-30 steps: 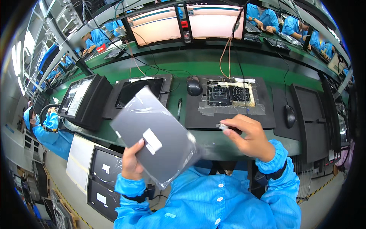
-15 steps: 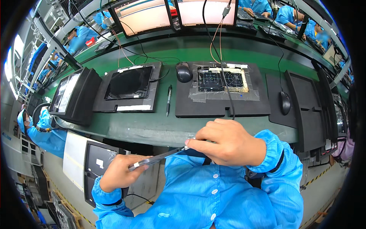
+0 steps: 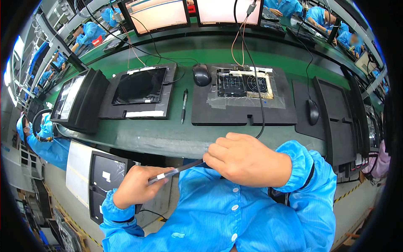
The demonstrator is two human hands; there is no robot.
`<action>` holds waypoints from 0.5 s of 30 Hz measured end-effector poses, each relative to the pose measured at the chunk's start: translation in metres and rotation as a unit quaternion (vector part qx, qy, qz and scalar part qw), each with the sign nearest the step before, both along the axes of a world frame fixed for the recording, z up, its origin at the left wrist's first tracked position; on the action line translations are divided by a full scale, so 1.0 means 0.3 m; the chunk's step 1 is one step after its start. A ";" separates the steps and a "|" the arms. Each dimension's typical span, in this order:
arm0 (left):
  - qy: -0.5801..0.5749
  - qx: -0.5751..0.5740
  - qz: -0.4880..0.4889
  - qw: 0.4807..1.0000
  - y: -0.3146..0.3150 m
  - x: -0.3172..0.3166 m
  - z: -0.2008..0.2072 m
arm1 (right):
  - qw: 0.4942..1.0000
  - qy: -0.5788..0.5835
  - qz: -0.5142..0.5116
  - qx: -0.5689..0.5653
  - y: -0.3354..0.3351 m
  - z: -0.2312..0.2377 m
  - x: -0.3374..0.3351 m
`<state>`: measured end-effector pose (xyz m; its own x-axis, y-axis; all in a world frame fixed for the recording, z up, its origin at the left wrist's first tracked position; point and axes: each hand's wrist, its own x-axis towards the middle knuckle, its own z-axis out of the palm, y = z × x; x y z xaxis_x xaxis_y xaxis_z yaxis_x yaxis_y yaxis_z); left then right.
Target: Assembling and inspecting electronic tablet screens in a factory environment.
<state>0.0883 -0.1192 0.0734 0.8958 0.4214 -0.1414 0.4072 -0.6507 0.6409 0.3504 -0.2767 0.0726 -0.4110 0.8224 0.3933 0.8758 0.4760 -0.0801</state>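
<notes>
A thin dark tablet [image 3: 184, 167] is held in front of my chest, seen almost edge-on and tilted with its right end higher. My left hand [image 3: 140, 185] pinches its left end, thumb below and fingers above, beside a small white patch on the edge. At the other end, my right hand [image 3: 248, 161] is closed over the tablet, and its fingertips are mostly hidden behind its back. A black cable [image 3: 260, 108] hangs from above and runs down to the far side of my right hand. Whether that hand also holds the cable's end I cannot tell.
On the green bench lie a tablet [image 3: 139, 86] on a foam block, a pen [image 3: 184, 106], two mice [image 3: 202, 74] and a foam fixture [image 3: 220, 118] with target patterns. Foam trays [image 3: 336, 109] stand right, a black box [image 3: 79, 103] left. Monitors [image 3: 157, 17] and co-workers are behind.
My right hand has turned so its fingers curl over the tablet's end. The tablet's left end has shifted slightly right with my left hand. The cable's lower part has swung a little right.
</notes>
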 end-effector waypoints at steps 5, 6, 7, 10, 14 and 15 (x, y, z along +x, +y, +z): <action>-0.008 -0.023 0.006 1.000 -0.005 0.019 -0.055 | 0.999 0.042 0.015 -0.028 0.011 -0.033 0.040; -0.028 -0.027 -0.001 0.999 -0.008 0.019 -0.067 | 0.999 0.042 0.014 -0.030 0.010 -0.048 0.045; -0.028 -0.029 -0.002 0.999 -0.007 0.022 -0.067 | 0.998 0.054 0.016 -0.036 0.008 -0.063 0.052; 0.016 -0.038 -0.023 0.999 -0.005 0.034 -0.062 | 0.997 0.068 0.012 -0.046 -0.002 -0.078 0.065; 0.055 -0.042 -0.014 0.997 -0.009 0.064 -0.052 | 0.997 0.061 -0.006 -0.052 -0.015 -0.085 0.090; 0.075 -0.044 -0.005 0.996 -0.008 0.075 -0.042 | 0.997 0.059 -0.011 -0.048 -0.013 -0.069 0.088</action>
